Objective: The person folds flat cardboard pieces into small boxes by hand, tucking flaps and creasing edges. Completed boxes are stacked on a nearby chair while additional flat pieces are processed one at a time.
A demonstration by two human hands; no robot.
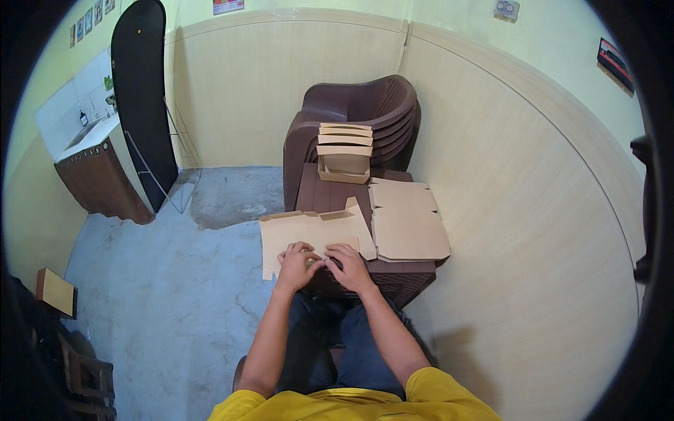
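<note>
A flat, die-cut sheet of brown cardboard [295, 228] lies over the near left part of a dark brown table, its left end jutting past the table edge. Along the sheet's near edge, my left hand [298, 265] and my right hand [345, 266] work close together, fingers bent and thumbs almost meeting. Both hands appear to pinch the cardboard there; the fingertips are partly hidden. Some flaps at the far edge and right end of the sheet stand up. To the right lies a stack of flat cardboard sheets [408, 221].
Folded cardboard boxes [345, 154] are stacked at the far end of the table [309, 189]. Behind them stand stacked brown plastic chairs [400, 105]. A wall [519, 210] runs close on the right. An ironing board [144, 98] leans by a sink counter [91, 140] at far left.
</note>
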